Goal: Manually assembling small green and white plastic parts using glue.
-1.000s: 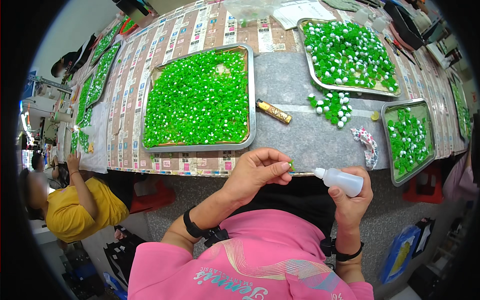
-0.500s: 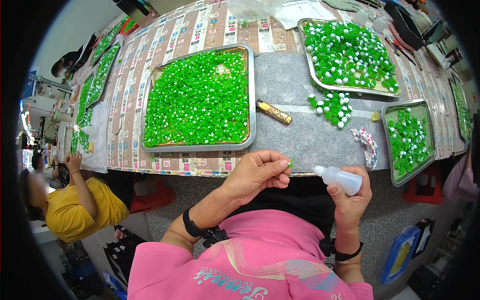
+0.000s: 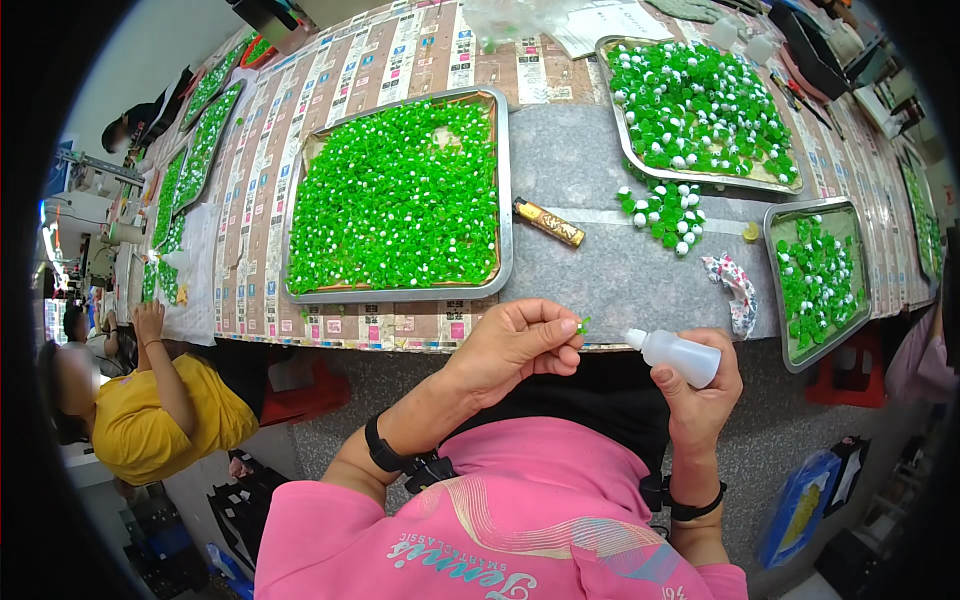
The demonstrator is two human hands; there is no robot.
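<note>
My left hand (image 3: 522, 345) is closed in a pinch on a small green piece (image 3: 584, 327) with a white spot, most of it hidden by the fingertips. In my right hand (image 3: 703, 395) lies a white squeeze bottle (image 3: 682, 358), tilted so that its narrow nozzle points left toward the green piece, a short gap away. Beyond my hands, a large metal tray (image 3: 400, 297) is filled with small green pieces with white dots. A loose cluster of green pieces with white balls (image 3: 668, 215) rests on the grey mat (image 3: 560, 150).
A patterned lighter (image 3: 549, 222) and a floral cloth band (image 3: 735, 292) lie on the mat. A second tray (image 3: 710, 180) stands at the far right, a smaller tray (image 3: 768, 270) nearer. A person in yellow (image 3: 170, 415) sits at the left. Red stools (image 3: 308, 392) stand below the table.
The squeeze bottle in my right hand has shifted very slightly to the left. My left hand has stayed in place with the green piece.
</note>
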